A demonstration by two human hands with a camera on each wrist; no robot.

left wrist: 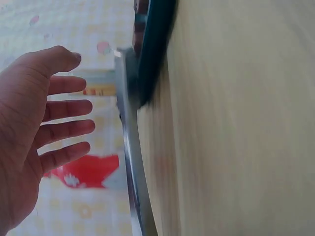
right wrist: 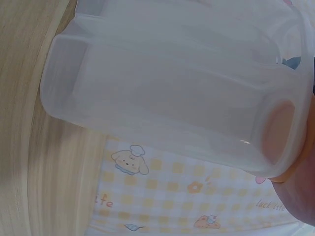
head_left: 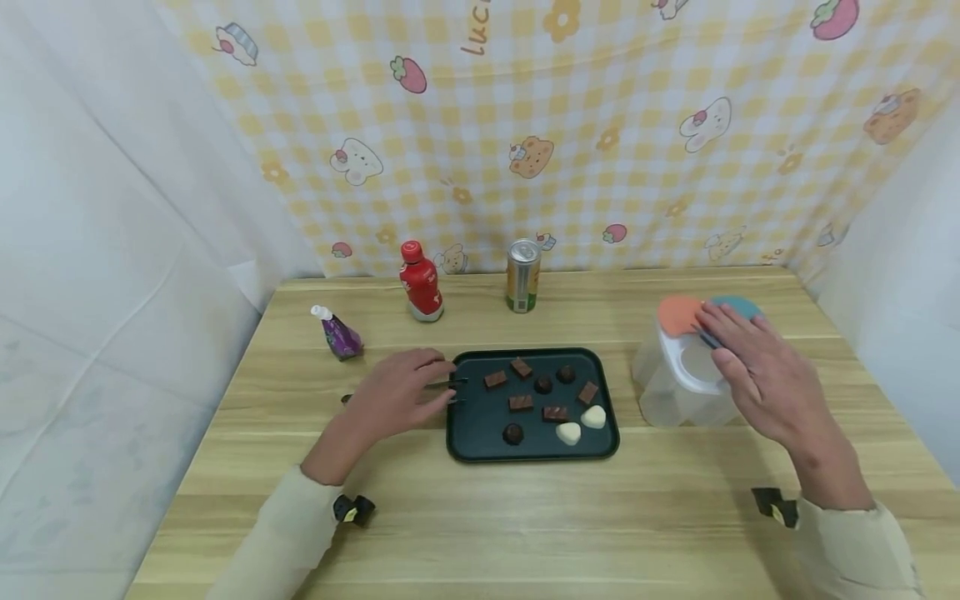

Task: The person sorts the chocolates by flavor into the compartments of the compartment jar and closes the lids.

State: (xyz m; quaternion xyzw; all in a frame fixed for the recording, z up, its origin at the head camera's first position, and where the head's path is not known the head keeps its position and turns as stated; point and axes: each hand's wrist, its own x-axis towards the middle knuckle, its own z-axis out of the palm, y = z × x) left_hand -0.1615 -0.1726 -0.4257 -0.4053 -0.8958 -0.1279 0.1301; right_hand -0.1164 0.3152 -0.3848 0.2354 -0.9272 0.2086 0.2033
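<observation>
A: Our left hand (head_left: 401, 392) hovers just left of the dark tray (head_left: 480, 433), fingers spread and relaxed, holding nothing. The tongs (head_left: 448, 385) lie right under the fingertips, half across the tray's rim.

B: And our right hand (head_left: 750, 367) lies flat over the top of the clear container (head_left: 675, 392), fingers straight, pressing the lid (head_left: 697, 367) and not curled round it. The orange flap (head_left: 678, 315) and the blue flap (head_left: 738, 307) sit just past the fingertips.

A: What worries us? The tongs sit tilted on the rim. If we close on them carelessly, I judge they could slide off the edge or nudge the tray.

B: On our side the container looks light and empty. If we push sideways on the lid, we could tip it or skid it across the wooden table (head_left: 525, 517).

A: Just beyond our left fingers the tray holds brown chocolates (head_left: 521, 402), round dark ones (head_left: 513, 433) and two white ones (head_left: 580, 425). They lie loose, so a jolt would scatter them.

B: Further off from the left hand stands a small purple bottle (head_left: 341, 337), well apart from it. Behind the tray stand a red bottle (head_left: 422, 283) and a can (head_left: 522, 276), then the checked cloth (head_left: 600, 125). Nothing stands between either hand and what it reaches for
</observation>
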